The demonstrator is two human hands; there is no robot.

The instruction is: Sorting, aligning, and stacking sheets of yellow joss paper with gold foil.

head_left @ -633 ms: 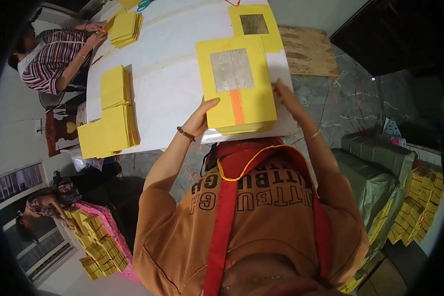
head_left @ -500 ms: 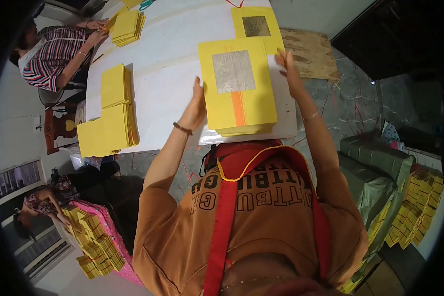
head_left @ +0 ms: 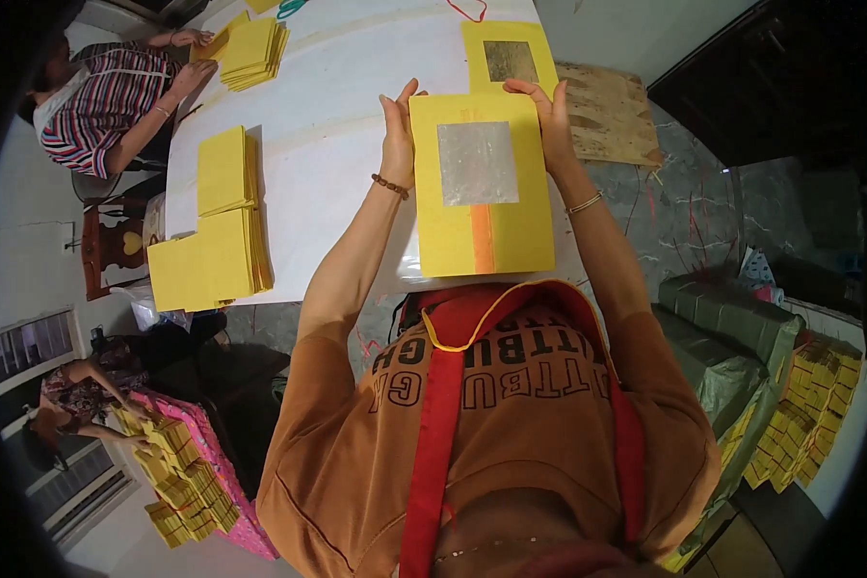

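Note:
A stack of yellow joss paper (head_left: 439,241) is in front of me at the table's near edge. Its top sheet bears a silver foil square and an orange stripe. My left hand (head_left: 399,140) presses along the stack's upper left side, thumb and fingers pointing up. On the other side, my right hand (head_left: 552,127) holds the upper right side, its fingers bent over near the far corner. Between them the stack is gripped, its near edge close to my red apron (head_left: 491,294). Just beyond lies another yellow sheet (head_left: 539,48) with a darker foil square.
On the white table (head_left: 347,144), folded yellow paper piles (head_left: 223,164) lie at left. A co-worker in a striped shirt (head_left: 106,106) handles yellow paper (head_left: 250,48) at far left. Another person (head_left: 87,385) is by bundles on pink cloth. A wooden board (head_left: 612,116) lies right.
My hands have closed in on the stack's sides; the right was apart from it before. The stack has shifted slightly right and towards me, and its layered near side no longer shows.

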